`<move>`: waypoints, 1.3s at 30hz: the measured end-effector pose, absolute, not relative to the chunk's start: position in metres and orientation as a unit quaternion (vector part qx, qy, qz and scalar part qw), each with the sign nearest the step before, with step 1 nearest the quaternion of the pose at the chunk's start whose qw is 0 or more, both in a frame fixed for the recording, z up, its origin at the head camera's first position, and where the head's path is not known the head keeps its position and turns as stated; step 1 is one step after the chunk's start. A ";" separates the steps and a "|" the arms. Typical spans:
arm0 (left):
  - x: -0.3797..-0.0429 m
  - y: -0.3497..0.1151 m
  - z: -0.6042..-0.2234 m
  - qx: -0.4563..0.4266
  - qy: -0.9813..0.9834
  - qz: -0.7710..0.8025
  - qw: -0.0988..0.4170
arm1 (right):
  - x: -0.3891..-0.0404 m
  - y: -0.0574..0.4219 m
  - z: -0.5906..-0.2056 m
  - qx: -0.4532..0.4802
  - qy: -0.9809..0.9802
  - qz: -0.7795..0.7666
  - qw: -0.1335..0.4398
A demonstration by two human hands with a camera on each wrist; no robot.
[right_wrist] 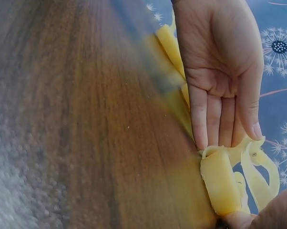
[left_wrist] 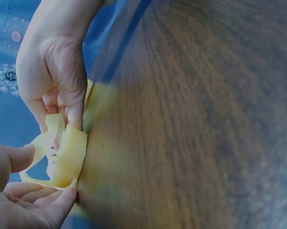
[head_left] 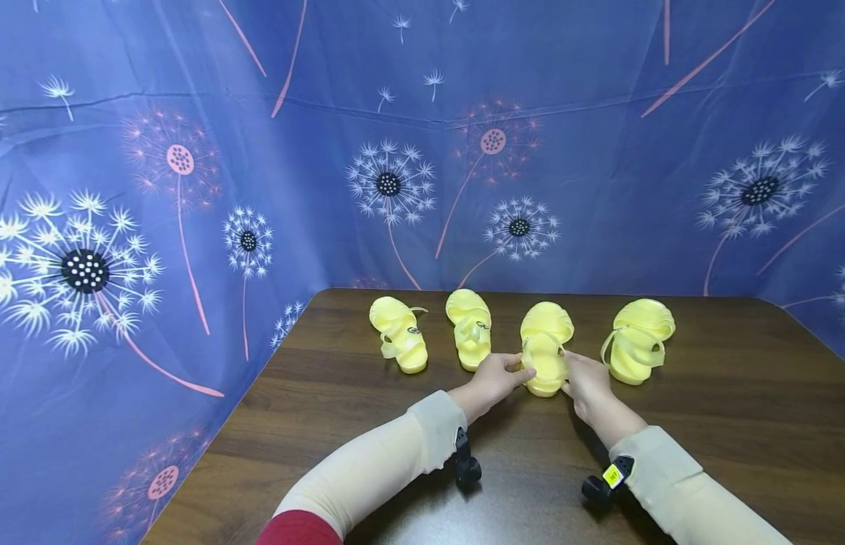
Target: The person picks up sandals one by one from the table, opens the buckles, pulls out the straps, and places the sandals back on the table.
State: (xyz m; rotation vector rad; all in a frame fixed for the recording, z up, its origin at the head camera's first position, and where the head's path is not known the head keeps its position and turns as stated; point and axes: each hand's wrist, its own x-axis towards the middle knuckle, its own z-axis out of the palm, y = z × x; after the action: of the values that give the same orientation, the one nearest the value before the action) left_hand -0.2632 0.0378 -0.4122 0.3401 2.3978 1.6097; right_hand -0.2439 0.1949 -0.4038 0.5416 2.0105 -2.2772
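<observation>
A yellow sandal [head_left: 548, 362] rests at the middle of a row, toe pointing away. My left hand [head_left: 494, 382] grips its near left side, thumb on top by the strap and fingers along the edge. On its right side, my right hand [head_left: 589, 386] holds it with bent fingers. Close up in the left wrist view, the sandal [left_wrist: 69, 155] sits low at the tabletop, between my left hand [left_wrist: 5, 195] and right hand [left_wrist: 57, 67]. From the right wrist, the sandal's heel end [right_wrist: 220, 181] shows, with the left hand's straight fingers against its side.
Two more yellow sandals, one at far left [head_left: 399, 333] and one beside it [head_left: 470, 329], stand to the left. Another sandal [head_left: 639, 341] is on the right, its strap bowed outward. The brown wooden table [head_left: 736, 424] backs onto a blue dandelion-patterned cloth [head_left: 600, 189].
</observation>
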 end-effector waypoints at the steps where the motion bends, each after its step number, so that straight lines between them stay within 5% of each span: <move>1: -0.263 0.038 -0.412 0.115 0.818 0.552 0.118 | -0.244 0.195 -0.404 0.174 0.649 -0.740 0.027; 39: -0.249 0.032 -0.411 0.102 0.812 0.562 0.125 | -0.227 0.193 -0.403 0.153 0.683 -0.713 0.041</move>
State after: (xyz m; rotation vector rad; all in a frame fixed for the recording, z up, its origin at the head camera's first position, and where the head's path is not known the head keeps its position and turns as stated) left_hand -0.2490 0.0318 -0.4110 0.2961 2.3652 1.6364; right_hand -0.2266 0.1926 -0.4026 0.4677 2.0919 -2.1827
